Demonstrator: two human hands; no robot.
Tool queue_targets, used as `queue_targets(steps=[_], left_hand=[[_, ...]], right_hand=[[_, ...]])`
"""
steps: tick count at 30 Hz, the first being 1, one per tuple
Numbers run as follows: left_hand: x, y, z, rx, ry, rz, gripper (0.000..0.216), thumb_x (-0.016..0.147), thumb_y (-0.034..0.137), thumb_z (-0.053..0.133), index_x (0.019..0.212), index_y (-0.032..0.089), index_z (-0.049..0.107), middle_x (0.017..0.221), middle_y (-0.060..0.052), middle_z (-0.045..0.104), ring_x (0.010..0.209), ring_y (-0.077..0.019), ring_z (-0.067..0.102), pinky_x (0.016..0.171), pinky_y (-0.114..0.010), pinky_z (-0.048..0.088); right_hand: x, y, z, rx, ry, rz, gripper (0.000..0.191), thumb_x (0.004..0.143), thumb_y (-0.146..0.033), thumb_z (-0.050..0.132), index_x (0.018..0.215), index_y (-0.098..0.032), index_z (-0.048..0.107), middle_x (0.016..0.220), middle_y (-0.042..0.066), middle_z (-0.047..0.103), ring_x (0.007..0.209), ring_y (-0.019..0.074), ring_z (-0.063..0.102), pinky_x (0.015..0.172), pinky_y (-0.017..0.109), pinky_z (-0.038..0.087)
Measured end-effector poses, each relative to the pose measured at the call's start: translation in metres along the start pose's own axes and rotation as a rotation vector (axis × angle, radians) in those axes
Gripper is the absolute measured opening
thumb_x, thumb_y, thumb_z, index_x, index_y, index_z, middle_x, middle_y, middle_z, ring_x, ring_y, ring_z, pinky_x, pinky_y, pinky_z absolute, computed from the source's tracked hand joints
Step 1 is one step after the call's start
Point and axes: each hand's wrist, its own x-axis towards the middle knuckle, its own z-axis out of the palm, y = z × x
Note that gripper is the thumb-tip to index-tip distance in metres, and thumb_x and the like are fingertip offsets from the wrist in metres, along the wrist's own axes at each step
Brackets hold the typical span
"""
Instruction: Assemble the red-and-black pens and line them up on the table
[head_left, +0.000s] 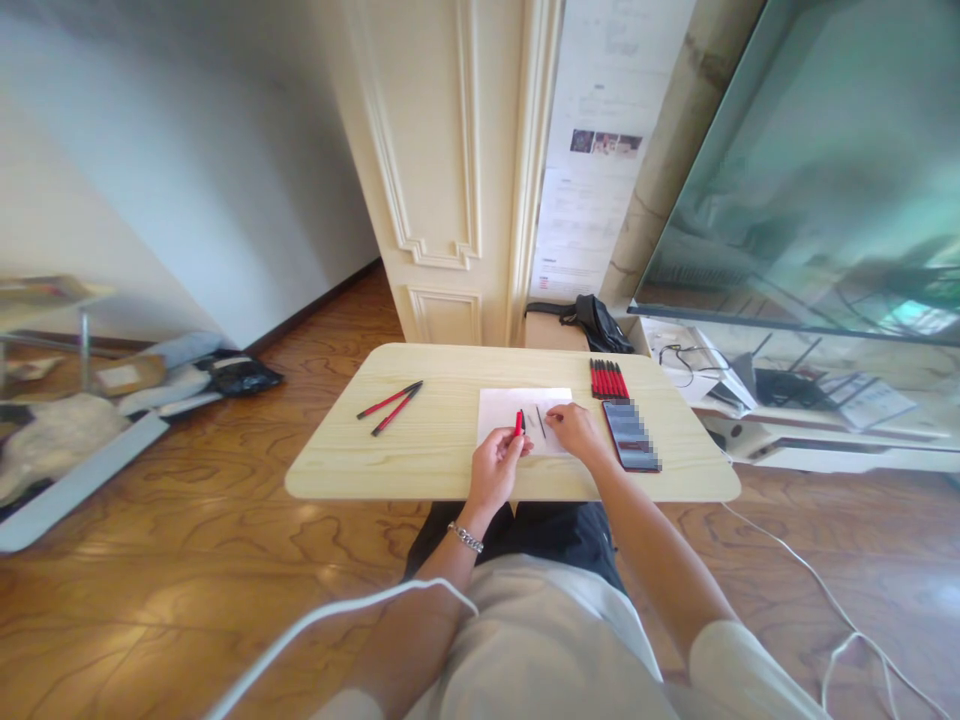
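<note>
My left hand [495,468] is closed round a red pen barrel [518,423], held upright over the white paper [491,405], with a black part showing along its side. My right hand [579,432] hovers at the paper's right edge with its fingertips pinched together. Whatever is between them is too small to tell. Just left of those fingertips a thin black pen refill [541,422] lies on the paper, beside some small faint pieces. Two red-and-black pens [395,410] rest on the table's left half.
The pale wooden table [337,455] also bears a row of several red-and-black pens [608,380] at back right and a phone [628,436] in front of them. Behind stand a black bag [596,325] and a low cabinet with cables. A white cable [330,610] crosses my left forearm.
</note>
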Motion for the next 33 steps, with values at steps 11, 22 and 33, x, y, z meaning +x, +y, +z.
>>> queue_targets(steps=[11, 22, 33], left_hand=[[0.001, -0.004, -0.002, 0.050, -0.020, 0.030, 0.036, 0.084, 0.042, 0.059, 0.108, 0.015, 0.059, 0.092, -0.010, 0.070, 0.082, -0.0194, 0.068, 0.078, -0.034, 0.054], [-0.001, 0.000, 0.000, 0.051, -0.046, 0.041, 0.034, 0.083, 0.043, 0.060, 0.104, 0.016, 0.061, 0.090, -0.009, 0.070, 0.083, -0.0188, 0.067, 0.079, -0.033, 0.053], [-0.004, 0.001, 0.000, 0.130, -0.068, 0.069, 0.035, 0.085, 0.043, 0.057, 0.106, 0.015, 0.062, 0.092, -0.009, 0.070, 0.084, -0.0188, 0.067, 0.080, -0.033, 0.052]], right_hand=[[0.003, -0.002, 0.003, 0.038, 0.060, 0.022, 0.016, 0.079, -0.022, 0.057, 0.082, -0.018, 0.072, 0.085, 0.009, 0.071, 0.081, 0.0195, 0.063, 0.073, 0.026, 0.042], [-0.023, -0.021, -0.006, 1.169, -0.052, 0.053, 0.033, 0.069, -0.038, 0.071, 0.094, -0.017, 0.066, 0.086, 0.007, 0.070, 0.071, 0.0139, 0.060, 0.064, 0.026, 0.046], [-0.030, -0.039, -0.018, 1.051, 0.005, -0.048, 0.035, 0.071, -0.042, 0.069, 0.093, -0.015, 0.066, 0.078, 0.006, 0.067, 0.067, 0.0134, 0.057, 0.060, 0.025, 0.046]])
